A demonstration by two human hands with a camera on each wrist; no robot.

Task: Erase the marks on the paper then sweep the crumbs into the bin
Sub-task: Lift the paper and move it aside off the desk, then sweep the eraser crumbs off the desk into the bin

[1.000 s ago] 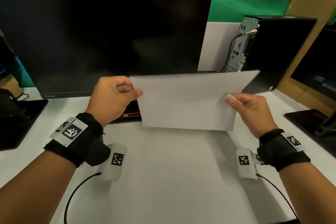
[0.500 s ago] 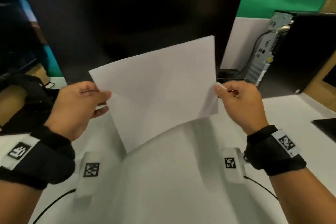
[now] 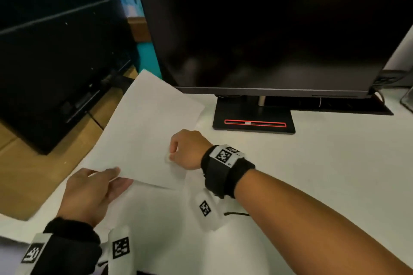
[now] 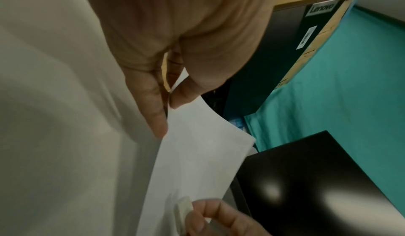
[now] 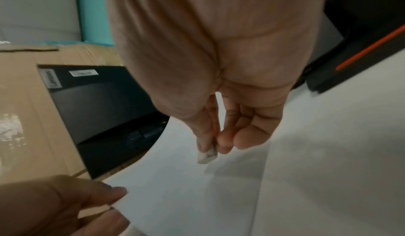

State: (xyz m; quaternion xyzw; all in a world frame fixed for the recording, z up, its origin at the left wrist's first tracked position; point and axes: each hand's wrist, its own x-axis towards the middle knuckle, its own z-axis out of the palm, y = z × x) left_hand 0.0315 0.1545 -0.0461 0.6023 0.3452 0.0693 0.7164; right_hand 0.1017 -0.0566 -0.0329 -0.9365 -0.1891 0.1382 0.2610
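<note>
Paper (image 3: 143, 138): one sheet, over the table's (image 3: 312, 163) left edge, beside the monitor (image 3: 268, 29).
Eraser (image 5: 207, 156): one, white, just above the sheet.
My left hand (image 3: 89, 194): pinches the near corner.
My right hand (image 3: 186, 149): pinches the eraser.
Change: half a second ago I held the sheet up with both hands; now it's lowered leftward.

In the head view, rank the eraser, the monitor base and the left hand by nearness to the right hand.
1. Eraser: pinched in the right hand itself, over the paper.
2. Left hand: nearer the viewer, pinching the paper's corner.
3. Monitor base: farther back, on the right.
</note>
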